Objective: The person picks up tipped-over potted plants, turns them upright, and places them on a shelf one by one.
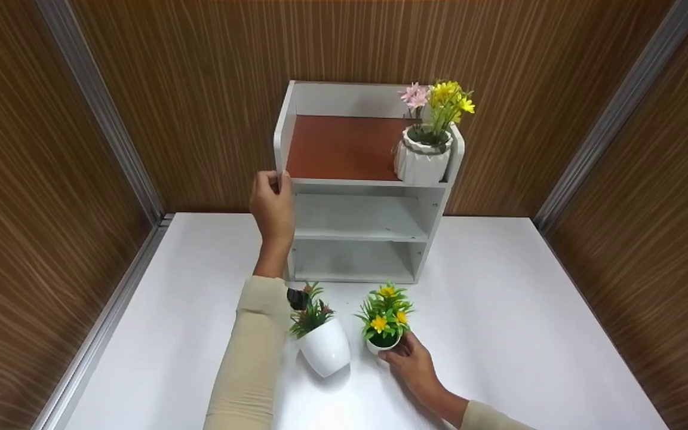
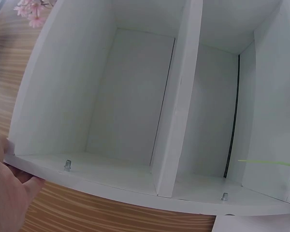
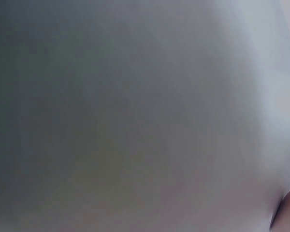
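My left hand (image 1: pixel 273 206) grips the front edge of the left side panel of a white shelf unit (image 1: pixel 361 239), at the height of its top board. In the left wrist view, the fingers curl round that panel (image 2: pixel 111 186) beside the two lower compartments. My right hand (image 1: pixel 414 364) holds a small white pot (image 1: pixel 381 346) of green leaves and yellow flowers (image 1: pixel 387 313), thumb in front and fingers at its right side. A blurred pale surface (image 3: pixel 145 116) fills most of the right wrist view, with a bit of skin at the lower right.
A larger white pot (image 1: pixel 327 349) with a reddish-green plant leans on the white table (image 1: pixel 487 310), left of the small pot. On the shelf's brown top board (image 1: pixel 344 146), a ribbed white pot (image 1: pixel 421 161) holds pink and yellow flowers. Wood-grain walls (image 1: pixel 212 107) surround the table.
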The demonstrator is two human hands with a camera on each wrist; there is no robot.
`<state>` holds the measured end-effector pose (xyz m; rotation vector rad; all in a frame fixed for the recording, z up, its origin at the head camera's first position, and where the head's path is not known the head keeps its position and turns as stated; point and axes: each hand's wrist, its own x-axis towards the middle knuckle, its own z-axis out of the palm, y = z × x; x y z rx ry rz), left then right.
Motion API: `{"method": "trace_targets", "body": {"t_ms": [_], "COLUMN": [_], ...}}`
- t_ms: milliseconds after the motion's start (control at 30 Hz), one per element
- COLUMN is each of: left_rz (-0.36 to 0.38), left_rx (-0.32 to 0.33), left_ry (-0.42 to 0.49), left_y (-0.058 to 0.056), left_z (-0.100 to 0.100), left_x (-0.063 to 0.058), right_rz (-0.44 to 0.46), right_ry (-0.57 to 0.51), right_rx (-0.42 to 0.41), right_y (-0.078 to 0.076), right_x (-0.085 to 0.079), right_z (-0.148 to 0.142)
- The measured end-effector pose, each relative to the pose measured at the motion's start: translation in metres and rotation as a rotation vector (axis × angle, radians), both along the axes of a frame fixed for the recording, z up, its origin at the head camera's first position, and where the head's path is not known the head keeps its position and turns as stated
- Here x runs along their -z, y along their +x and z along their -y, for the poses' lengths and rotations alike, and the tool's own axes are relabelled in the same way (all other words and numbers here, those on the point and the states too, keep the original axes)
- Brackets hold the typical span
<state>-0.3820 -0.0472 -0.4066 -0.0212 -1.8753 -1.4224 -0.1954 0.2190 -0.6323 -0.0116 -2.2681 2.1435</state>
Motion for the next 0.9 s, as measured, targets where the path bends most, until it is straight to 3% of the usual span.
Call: {"method": "trace_targets", "body": {"t_ms": [433,900], "left_rz": [-0.014,-0.009], "left_rx": [0.008,-0.005], "left_ry": [-0.015,-0.025], "left_y": [0.001,0.0], "left_z": [-0.002,0.001], "left_x": [0.004,0.0], "right_rz": [0.011,-0.006], "right_ry": [0.097,0.091], "right_rx": [0.04,0.039], "right_y": [0.003,0.002], "right_x": [0.003,-0.007], "right_z": [-0.001,0.001]}}
